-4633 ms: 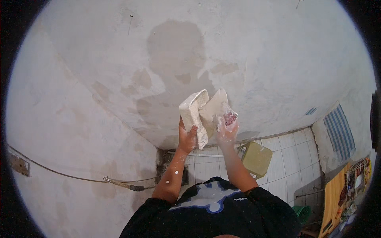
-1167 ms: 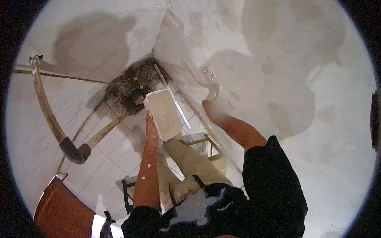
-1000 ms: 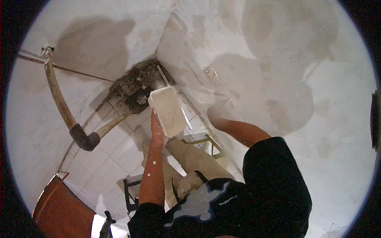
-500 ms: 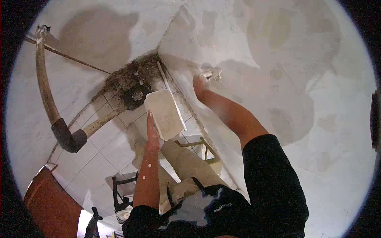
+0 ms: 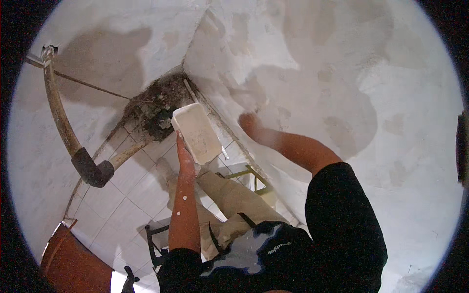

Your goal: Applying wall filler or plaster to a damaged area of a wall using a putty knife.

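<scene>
My left hand point(image 5: 184, 154) grips a cream, putty-smeared rectangular plastic tub point(image 5: 198, 132), held out over the floor below the corner. My right hand point(image 5: 248, 122) is raised against the pale, patchy wall point(image 5: 337, 73) right of the corner, fingers closed around something blurred and pale that I cannot make out. Damp-looking darker patches and my shadow cover much of that wall around the hand. White spots of putty speckle my left forearm.
A bent pipe point(image 5: 61, 112) with a dark elbow juts from the left wall. Below are tiled floor point(image 5: 112, 200), dark rubble point(image 5: 156, 112) in the corner, a pale rod point(image 5: 224, 153), an olive metal frame point(image 5: 254, 176), a black frame point(image 5: 151, 237) and a rust-red panel point(image 5: 73, 259).
I have turned toward the corner since the earliest frame, separating my hands. In the last second my right hand rose along the wall, then dropped slightly; the tub stayed nearly steady.
</scene>
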A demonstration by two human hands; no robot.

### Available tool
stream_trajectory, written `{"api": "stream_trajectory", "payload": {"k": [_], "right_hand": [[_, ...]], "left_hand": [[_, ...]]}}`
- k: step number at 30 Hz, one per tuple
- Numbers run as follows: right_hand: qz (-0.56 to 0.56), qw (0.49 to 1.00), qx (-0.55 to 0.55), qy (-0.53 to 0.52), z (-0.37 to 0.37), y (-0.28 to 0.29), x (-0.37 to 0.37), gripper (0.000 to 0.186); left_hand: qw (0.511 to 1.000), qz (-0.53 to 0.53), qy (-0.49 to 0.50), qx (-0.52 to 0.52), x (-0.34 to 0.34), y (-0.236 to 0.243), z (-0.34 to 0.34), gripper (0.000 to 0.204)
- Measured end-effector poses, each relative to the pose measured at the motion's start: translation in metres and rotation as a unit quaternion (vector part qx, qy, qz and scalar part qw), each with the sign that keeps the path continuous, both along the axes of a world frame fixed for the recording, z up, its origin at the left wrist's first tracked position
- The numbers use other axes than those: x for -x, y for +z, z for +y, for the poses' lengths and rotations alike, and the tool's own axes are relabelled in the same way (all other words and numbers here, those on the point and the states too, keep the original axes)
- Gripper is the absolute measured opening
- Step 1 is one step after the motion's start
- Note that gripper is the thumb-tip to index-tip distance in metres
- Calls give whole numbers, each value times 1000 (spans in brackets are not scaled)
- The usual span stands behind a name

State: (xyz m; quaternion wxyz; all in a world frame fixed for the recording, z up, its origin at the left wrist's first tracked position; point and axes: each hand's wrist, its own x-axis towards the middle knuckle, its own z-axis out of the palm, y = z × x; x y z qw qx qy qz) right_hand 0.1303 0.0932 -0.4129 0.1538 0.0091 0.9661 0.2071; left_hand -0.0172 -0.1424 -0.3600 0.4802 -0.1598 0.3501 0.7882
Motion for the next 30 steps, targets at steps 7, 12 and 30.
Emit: {"api": "stream_trajectory", "payload": {"k": [7, 12, 30], "right_hand": [[216, 974, 10, -66, 39, -24, 82, 13], [-73, 986, -24, -148, 29, -54, -7, 13], [-2, 993, -30, -112, 37, 34, 150, 19]], "left_hand": [[999, -16, 9, -36, -2, -8, -1, 61], [999, -5, 23, -22, -4, 0, 2, 60], [997, 1, 43, -65, 5, 22, -5, 57]]}}
